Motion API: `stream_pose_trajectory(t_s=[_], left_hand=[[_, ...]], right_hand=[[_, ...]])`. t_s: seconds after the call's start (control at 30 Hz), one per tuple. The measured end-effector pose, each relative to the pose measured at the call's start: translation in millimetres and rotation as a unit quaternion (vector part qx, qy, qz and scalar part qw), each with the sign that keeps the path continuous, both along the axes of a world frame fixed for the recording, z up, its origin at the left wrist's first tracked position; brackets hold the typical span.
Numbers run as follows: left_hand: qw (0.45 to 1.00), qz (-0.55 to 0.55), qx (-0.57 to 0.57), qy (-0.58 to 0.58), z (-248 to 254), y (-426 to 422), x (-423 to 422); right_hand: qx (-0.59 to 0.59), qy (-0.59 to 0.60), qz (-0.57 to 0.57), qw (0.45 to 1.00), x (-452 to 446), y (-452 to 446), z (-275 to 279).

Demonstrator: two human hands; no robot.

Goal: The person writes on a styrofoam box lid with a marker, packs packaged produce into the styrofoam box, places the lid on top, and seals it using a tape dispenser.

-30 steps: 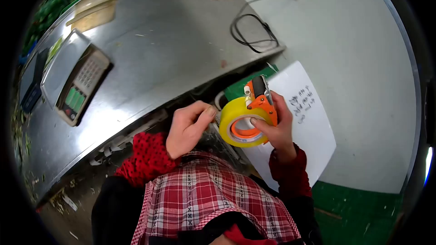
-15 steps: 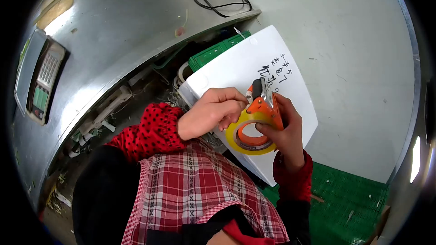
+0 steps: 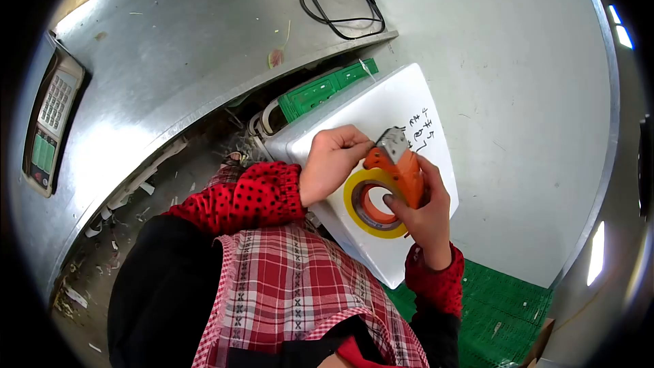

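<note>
My right hand (image 3: 428,217) grips an orange tape dispenser (image 3: 409,176) from its right side, the thumb reaching into the core of the roll. A wide roll of yellow tape (image 3: 354,197) sits on the dispenser, whose metal head (image 3: 392,143) points away from me. My left hand (image 3: 332,163) is closed in a pinch, its fingertips at the dispenser's front edge. What lies between those fingertips is too small to make out. Below both hands stands a white foam box (image 3: 402,92) with black handwriting on its top.
A metal table (image 3: 184,48) curves along the left, carrying a scale with a keypad (image 3: 58,99) and a coiled black cable (image 3: 334,20). A green crate (image 3: 317,95) is behind the box. At right are a pale panel (image 3: 524,109) and green slatted flooring (image 3: 501,307).
The dispenser has turned in my right hand, so its metal head now shows from another side. My left fingers have stretched forward to its front edge. The camera view has shifted slightly.
</note>
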State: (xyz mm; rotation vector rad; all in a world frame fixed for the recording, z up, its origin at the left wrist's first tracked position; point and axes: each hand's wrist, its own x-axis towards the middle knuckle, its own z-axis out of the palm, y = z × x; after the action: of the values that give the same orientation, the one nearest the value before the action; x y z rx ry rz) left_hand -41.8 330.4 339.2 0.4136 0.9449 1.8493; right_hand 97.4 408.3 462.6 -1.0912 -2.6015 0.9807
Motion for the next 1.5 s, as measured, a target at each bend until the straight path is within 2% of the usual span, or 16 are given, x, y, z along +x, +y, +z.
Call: stream_pose_trajectory(t_s=[0.07, 0.13, 0.23, 0.3, 0.4, 0.53, 0.63, 0.7, 0.77, 0.9, 0.97, 1.1, 1.17, 1.33, 1.4, 1.5], left_hand=[[0.999, 0.040, 0.014, -0.017, -0.1, 4.9, -2.4], [0.990, 0.130, -0.041, 0.037, 8.6, 10.5, -32.3], [0.975, 0.218, -0.048, 0.017, -21.5, 30.5, -91.4], [0.974, 0.218, -0.048, 0.027, -52.3, 49.1, -100.7], [0.977, 0.180, -0.093, 0.073, -114.9, 86.7, -75.6], [0.966, 0.209, -0.149, -0.030, -114.9, 77.7, -60.9], [0.947, 0.260, -0.187, 0.003, -136.7, 83.7, -40.5], [0.948, 0.261, -0.182, -0.011, -124.1, 75.4, -38.8], [0.927, 0.270, -0.237, 0.109, -111.6, 64.1, -37.9], [0.905, 0.263, -0.278, 0.188, -107.3, 55.4, -34.7], [0.782, 0.219, -0.312, 0.493, -110.9, 45.9, -28.4], [0.730, 0.223, -0.263, 0.590, -103.1, 36.1, -31.3], [0.667, 0.205, -0.213, 0.684, -92.2, 34.3, -33.2], [0.689, 0.173, -0.293, 0.640, -68.3, 29.0, -27.1], [0.725, 0.145, -0.296, 0.605, -63.6, 27.7, -24.3], [0.712, 0.178, -0.282, 0.618, -70.2, 30.4, -24.5]], right_hand=[[0.029, -0.019, 0.014, 0.999, -1.6, -2.1, 12.9], [0.088, -0.057, 0.038, 0.994, 2.7, -2.6, 29.9], [0.064, -0.059, 0.021, 0.996, 13.2, 2.7, 53.1], [0.028, -0.046, 0.001, 0.999, 8.8, 14.6, 59.7], [0.083, -0.070, 0.004, 0.994, -12.0, 34.9, 65.1], [0.062, -0.104, 0.025, 0.992, -39.2, 48.5, 59.0], [0.071, -0.135, 0.043, 0.987, -56.7, 47.2, 54.3], [0.083, -0.153, 0.051, 0.983, -54.3, 49.7, 57.2], [0.081, -0.145, 0.058, 0.984, -47.5, 52.8, 61.2], [0.059, -0.142, 0.052, 0.987, -43.0, 51.7, 63.5], [0.063, -0.144, 0.061, 0.986, -40.2, 51.4, 63.6], [0.061, -0.142, 0.074, 0.985, -34.5, 55.2, 60.9], [0.081, -0.138, 0.087, 0.983, -32.3, 63.1, 57.3], [0.097, -0.133, 0.111, 0.980, -31.1, 68.7, 55.9], [0.104, -0.127, 0.122, 0.979, -32.2, 70.5, 54.6], [0.114, -0.137, 0.129, 0.975, -33.5, 72.0, 53.4]])
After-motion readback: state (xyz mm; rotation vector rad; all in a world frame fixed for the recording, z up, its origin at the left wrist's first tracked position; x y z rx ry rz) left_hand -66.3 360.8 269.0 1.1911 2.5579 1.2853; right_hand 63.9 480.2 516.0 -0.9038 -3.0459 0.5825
